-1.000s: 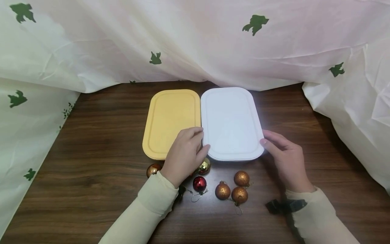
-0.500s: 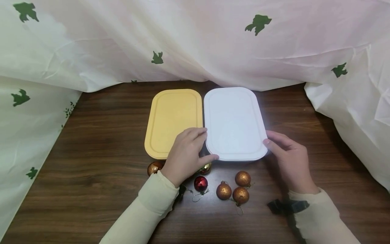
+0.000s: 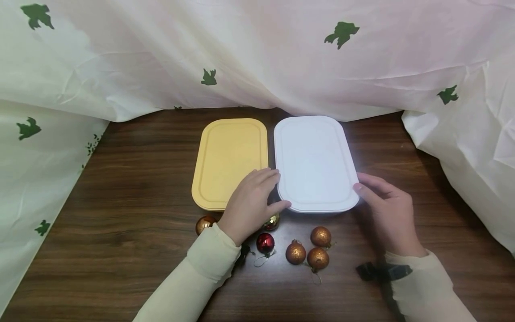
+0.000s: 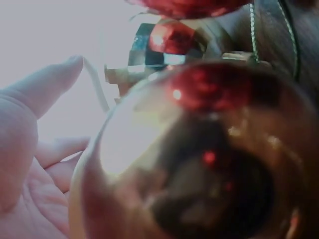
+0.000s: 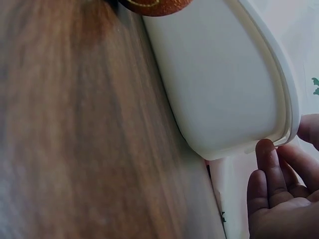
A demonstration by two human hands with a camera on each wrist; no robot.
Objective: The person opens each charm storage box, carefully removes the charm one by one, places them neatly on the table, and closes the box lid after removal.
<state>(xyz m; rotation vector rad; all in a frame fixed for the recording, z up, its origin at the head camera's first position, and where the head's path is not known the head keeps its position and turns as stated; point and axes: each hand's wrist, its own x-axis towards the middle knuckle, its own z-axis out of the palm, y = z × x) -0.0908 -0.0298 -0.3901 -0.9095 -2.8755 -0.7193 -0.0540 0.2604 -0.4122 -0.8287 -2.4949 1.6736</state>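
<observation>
A white lidded box [image 3: 315, 163] lies on the wooden table [image 3: 132, 179], right of a yellow lidded box [image 3: 229, 161], with a narrow gap between them. My left hand [image 3: 270, 191] touches the white box's near left corner, fingers along its left side and thumb on its front edge. My right hand [image 3: 364, 184] touches the near right corner. In the right wrist view, straight fingers [image 5: 269, 169] rest against the lid rim of the white box [image 5: 224, 84]. The left wrist view shows an open palm [image 4: 30, 149] beside a shiny ball [image 4: 199, 159].
Several ornament balls lie just in front of the boxes: a gold one [image 3: 205, 223], a mirrored gold one [image 3: 272, 221], a red one [image 3: 264, 243] and three glittery copper ones [image 3: 317, 258]. White cloth with green prints [image 3: 257, 53] hangs behind and at both sides.
The white box has slid a little to the right, opening a gap from the yellow box. Both hands moved right with it.
</observation>
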